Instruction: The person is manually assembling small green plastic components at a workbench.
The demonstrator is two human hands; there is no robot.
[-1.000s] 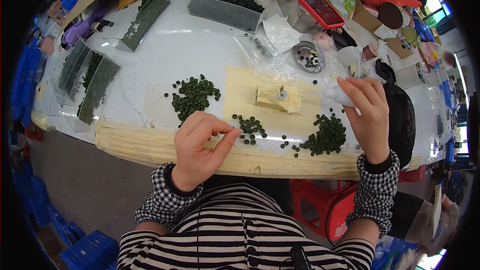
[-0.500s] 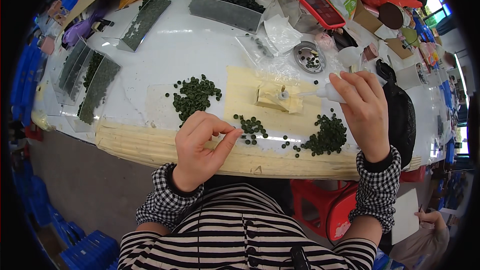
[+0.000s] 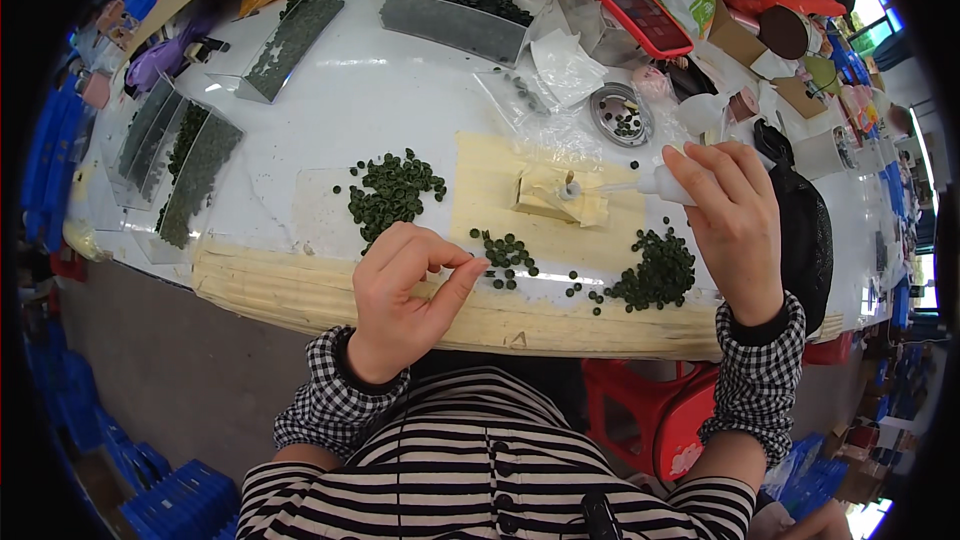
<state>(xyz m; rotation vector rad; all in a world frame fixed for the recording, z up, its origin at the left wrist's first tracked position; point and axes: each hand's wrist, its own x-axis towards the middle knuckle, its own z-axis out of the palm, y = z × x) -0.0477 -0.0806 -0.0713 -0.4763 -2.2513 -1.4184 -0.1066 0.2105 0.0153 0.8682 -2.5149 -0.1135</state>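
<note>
My right hand (image 3: 738,225) grips a white squeeze bottle (image 3: 664,186) laid over sideways. Its thin nozzle points left at a small upright peg (image 3: 570,180) on a block wrapped in yellowish tape (image 3: 537,194). Whether the tip touches the peg I cannot tell. Thumb and forefinger of my left hand (image 3: 405,285) are pinched together beside a small cluster of dark green discs (image 3: 510,252); what they hold, if anything, is too small to make out. Behind my left hand lies a larger pile of green discs (image 3: 393,195). Another disc pile (image 3: 655,270) lies left of my right wrist.
Clear trays of dark pieces (image 3: 455,28) stand along the back and the left (image 3: 200,175). A round metal dish (image 3: 620,115) sits behind the block, near a red-cased phone (image 3: 630,5). A black mesh bag (image 3: 800,240) lies beside my right hand. A red stool (image 3: 640,410) stands below the table.
Both hands keep nearly the same pose, and the bottle stays aimed at the peg. At the lower right, another person has shifted down, and the pale sheet there has gone from view.
</note>
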